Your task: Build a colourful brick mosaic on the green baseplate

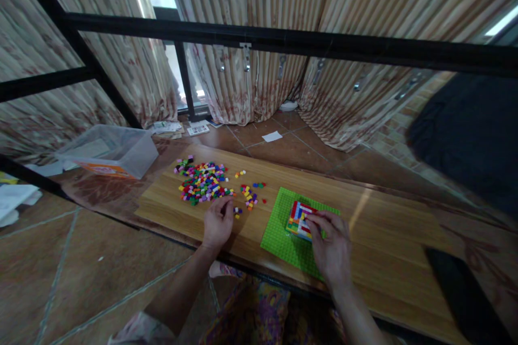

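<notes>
My right hand (332,245) reaches over a small block build (299,221) made of layered multicoloured toy bricks. Its thumb and fingers are closed at the build's top, around a small toy brick mostly hidden by the fingertips. Under the build lies a green studded baseplate (279,226). At the near edge of a pile of loose toy bricks (204,180) is my left hand (218,221), with thumb and fingers pinched together. Whatever is between those fingertips is too small to make out. Several loose bricks (247,195) lie between the pile and the baseplate.
The wooden tabletop (380,248) bears a black flat object (461,285) at its right end. Beyond the left end stands a translucent plastic bin (140,153). A black metal rail (283,40) crosses in front of striped curtains (251,81). Papers (272,136) lie on the tiled floor.
</notes>
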The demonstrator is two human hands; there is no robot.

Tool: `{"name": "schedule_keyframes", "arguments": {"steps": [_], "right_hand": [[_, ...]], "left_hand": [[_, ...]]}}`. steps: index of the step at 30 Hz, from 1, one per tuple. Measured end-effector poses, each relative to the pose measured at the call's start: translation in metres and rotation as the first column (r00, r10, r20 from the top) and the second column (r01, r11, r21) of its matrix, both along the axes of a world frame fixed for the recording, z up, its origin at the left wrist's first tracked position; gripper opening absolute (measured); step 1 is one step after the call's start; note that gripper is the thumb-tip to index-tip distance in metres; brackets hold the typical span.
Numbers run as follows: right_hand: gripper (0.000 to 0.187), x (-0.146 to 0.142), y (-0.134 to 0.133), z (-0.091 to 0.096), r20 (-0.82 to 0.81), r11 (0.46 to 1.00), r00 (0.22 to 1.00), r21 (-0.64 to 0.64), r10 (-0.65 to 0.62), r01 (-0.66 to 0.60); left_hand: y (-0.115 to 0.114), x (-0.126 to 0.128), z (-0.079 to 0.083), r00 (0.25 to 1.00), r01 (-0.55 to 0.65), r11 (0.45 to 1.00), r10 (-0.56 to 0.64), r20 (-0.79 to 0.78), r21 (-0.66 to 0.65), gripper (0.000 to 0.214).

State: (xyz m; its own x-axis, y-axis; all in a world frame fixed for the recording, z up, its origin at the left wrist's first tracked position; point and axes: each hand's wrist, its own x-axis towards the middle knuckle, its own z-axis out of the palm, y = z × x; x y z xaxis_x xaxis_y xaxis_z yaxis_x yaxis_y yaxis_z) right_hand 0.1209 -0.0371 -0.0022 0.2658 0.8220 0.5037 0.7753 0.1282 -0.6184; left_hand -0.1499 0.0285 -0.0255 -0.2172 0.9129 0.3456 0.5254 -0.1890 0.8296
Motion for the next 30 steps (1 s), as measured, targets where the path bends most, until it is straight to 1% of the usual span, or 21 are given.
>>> {"name": "schedule_keyframes", "arguments": {"steps": [5, 11, 16, 21, 25, 27, 30], "right_hand": [[0.027, -0.001, 0.001, -0.008, -0.062, 1.0, 0.998, 0.017, -0.024, 0.025], [0.022, 0.003, 0.007, -0.008, -0.176, 0.999, 0.983, -0.022, -0.044, 0.04], [0.025, 0.002, 0.008, -0.004, -0.123, 0.999, 0.991, 0.007, -0.047, 0.048], [0.028, 0.004, 0.01, -0.003, -0.072, 1.0, 0.997, -0.018, -0.023, 0.021], [0.032, 0.01, 0.014, -0.003, -0.045, 0.998, 0.999, -0.055, -0.003, 0.001], [0.033, 0.011, 0.014, -0.001, -0.025, 0.999, 1.0, -0.05, 0.011, -0.012], [0.033, 0.009, 0.007, 0.009, -0.043, 0.999, 0.998, -0.006, -0.042, 0.042]], "left_hand": [[0.0, 0.0, 0.0, 1.0, 0.012, 1.0, -0.013, 0.012, 0.008, 0.023], [0.001, 0.0, -0.002, 1.0, 0.017, 1.0, -0.017, 0.002, 0.019, 0.022], [0.0, 0.001, 0.001, 1.0, 0.003, 1.0, -0.003, -0.006, 0.002, 0.022], [-0.001, 0.002, 0.002, 1.0, 0.011, 1.0, -0.011, 0.002, -0.004, 0.022], [0.0, 0.002, 0.001, 1.0, 0.012, 1.0, -0.012, 0.006, 0.02, 0.022], [0.0, 0.001, 0.0, 1.0, 0.012, 1.0, -0.012, 0.0, 0.025, 0.022], [0.001, 0.001, -0.001, 1.0, 0.021, 0.999, -0.02, -0.013, 0.024, 0.022]]}}
